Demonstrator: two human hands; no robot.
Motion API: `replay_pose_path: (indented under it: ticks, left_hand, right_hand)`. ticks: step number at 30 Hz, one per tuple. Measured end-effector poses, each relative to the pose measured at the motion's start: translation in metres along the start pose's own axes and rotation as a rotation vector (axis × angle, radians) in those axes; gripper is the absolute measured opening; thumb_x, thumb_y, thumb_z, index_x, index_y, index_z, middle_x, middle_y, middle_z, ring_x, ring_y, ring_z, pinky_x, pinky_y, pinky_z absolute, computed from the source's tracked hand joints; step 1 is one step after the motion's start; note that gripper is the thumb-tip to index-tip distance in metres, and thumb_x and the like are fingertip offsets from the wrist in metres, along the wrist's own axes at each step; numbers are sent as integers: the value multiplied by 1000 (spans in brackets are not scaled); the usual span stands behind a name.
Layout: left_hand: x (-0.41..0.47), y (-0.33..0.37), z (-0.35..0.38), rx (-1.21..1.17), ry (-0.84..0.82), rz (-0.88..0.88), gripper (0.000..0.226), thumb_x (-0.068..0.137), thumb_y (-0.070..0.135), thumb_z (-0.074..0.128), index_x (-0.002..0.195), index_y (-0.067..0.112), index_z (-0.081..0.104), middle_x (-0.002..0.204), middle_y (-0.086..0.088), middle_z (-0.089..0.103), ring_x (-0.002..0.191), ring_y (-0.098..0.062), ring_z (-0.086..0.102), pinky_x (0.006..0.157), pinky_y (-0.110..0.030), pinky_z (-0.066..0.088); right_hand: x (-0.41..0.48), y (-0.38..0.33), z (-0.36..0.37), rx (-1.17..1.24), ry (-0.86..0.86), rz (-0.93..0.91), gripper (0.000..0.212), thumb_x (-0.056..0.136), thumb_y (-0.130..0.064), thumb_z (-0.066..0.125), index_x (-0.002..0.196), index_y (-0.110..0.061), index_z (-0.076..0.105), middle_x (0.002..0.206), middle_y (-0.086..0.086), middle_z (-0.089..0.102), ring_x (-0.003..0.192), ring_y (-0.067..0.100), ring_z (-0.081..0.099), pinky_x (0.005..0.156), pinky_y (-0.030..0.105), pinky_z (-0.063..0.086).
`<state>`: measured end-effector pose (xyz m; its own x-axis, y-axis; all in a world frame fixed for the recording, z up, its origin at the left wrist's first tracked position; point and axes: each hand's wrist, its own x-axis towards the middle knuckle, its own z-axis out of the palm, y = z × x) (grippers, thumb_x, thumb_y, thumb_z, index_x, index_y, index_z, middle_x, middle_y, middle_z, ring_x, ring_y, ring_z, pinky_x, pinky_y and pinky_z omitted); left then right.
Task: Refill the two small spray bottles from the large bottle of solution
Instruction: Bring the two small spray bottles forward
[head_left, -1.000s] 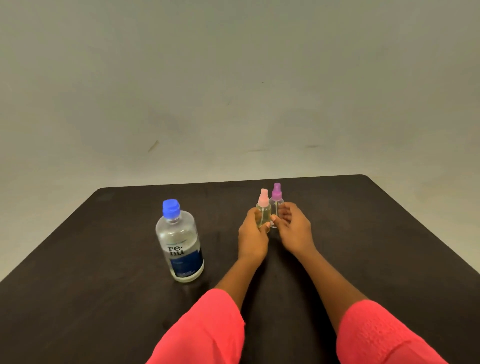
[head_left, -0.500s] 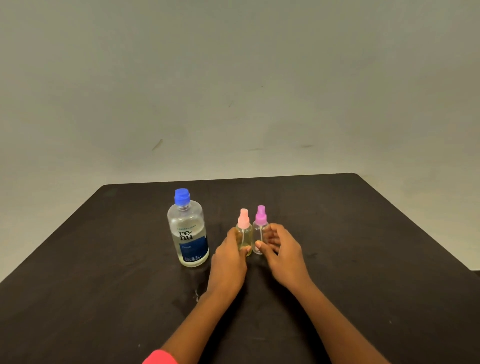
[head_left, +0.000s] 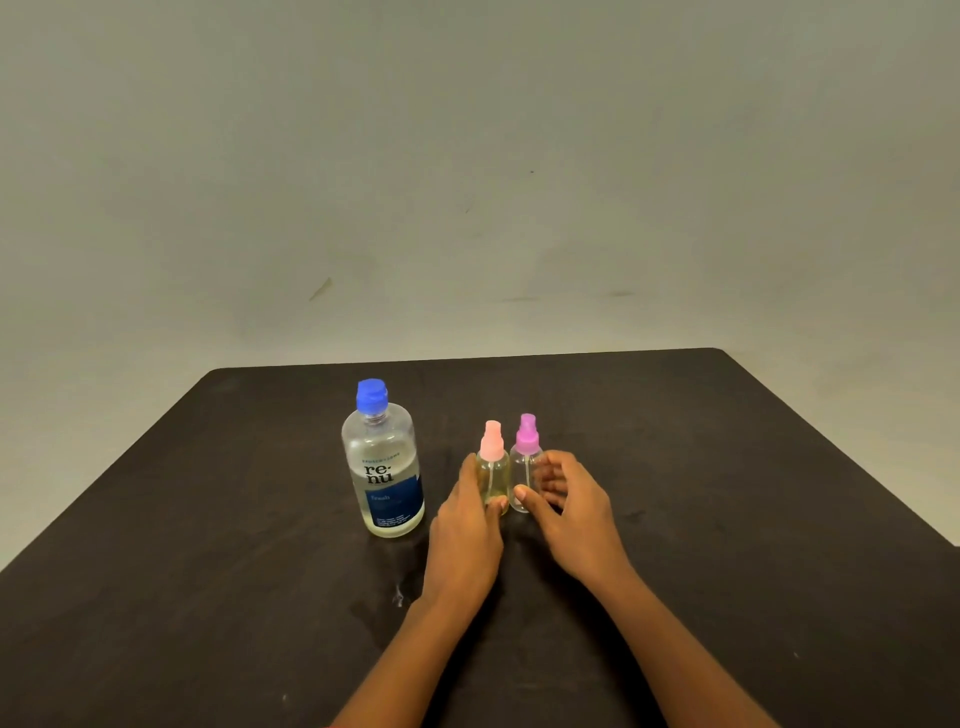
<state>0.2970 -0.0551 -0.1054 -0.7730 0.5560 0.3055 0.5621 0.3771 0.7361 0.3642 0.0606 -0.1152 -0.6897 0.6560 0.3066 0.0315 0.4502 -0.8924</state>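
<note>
**Two hands on two small spray bottles, large bottle standing by**

A dark worktop (head_left: 208, 597) carries three bottles, all upright. On the left stands the large bottle (head_left: 383, 467), clear, with a blue cap (head_left: 372, 396) screwed on and a white and blue label facing the camera. It is partly filled with clear liquid.

Just to its right, apart from it, stand the two small spray bottles, side by side and very close to one another; whether they touch cannot be told. The pink-topped spray bottle (head_left: 492, 470) is the nearer to the large bottle and holds a yellowish liquid. The purple-topped spray bottle (head_left: 525, 467) stands on its right and looks clear. Both keep their spray tops on.

The left hand (head_left: 467, 540) is curled around the pink-topped spray bottle from its left side, the thumb lying across the lower front of it and the fingers behind, so the hand holds the bottle while it stands on the worktop. The right hand (head_left: 571, 514) comes in from the right at the purple-topped spray bottle: the thumb tip touches the lower front of it, and the fingers are loosely bent beside and behind it, a little spread. Whether those fingers press on the bottle cannot be told.

Both forearms reach in bare from the bottom edge. A small wet smear (head_left: 397, 597) glints on the worktop in front of the large bottle. Behind the worktop there is a plain pale wall (head_left: 467, 156).
</note>
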Motion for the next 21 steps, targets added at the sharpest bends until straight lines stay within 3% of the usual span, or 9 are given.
replay_pose_path:
  ticks: [4,9,13,16,18,21]
  left_hand:
    - [-1,-1,-1,-32,2,-33,63,93,16,56,147,17,24,134,-1,54,119,-18,54,94,-27,43]
    - [1,-3,-6,-75,44,-24,50,92,10,56,136,21,37,116,4,60,107,-16,59,82,-22,43]
    - [-2,-2,-7,-48,50,-46,64,92,13,57,147,16,24,138,-4,51,124,-19,50,100,-32,42]
    - [-8,5,-11,-57,64,-34,72,91,17,59,150,16,16,151,-2,35,137,-15,35,108,-24,29]
    - [-14,11,-13,-79,128,-9,73,90,17,61,149,16,19,151,1,32,138,-14,32,108,-21,26]
    - [-21,22,-18,-90,326,194,59,86,14,64,139,15,37,138,-2,45,127,-14,44,105,-30,41]
  right_hand:
    - [-1,-2,-1,-8,-6,11,34,81,-22,74,108,-28,54,105,-9,60,97,5,60,85,20,52]
    - [-2,-2,-1,-2,1,24,33,81,-22,74,107,-27,55,104,-9,60,96,4,60,82,18,51]
    - [-2,-4,-2,-3,-3,37,34,81,-22,74,108,-28,55,104,-9,60,96,4,60,81,16,50]
    - [-3,-7,-4,21,-5,53,34,81,-21,74,108,-28,55,105,-9,61,97,4,60,81,16,50]
    - [-5,-12,-6,74,17,56,32,82,-20,73,106,-29,55,105,-9,62,97,4,61,81,16,51]
    - [-8,-23,-13,169,49,32,29,81,-18,73,102,-30,57,101,-9,64,92,1,62,78,16,52]
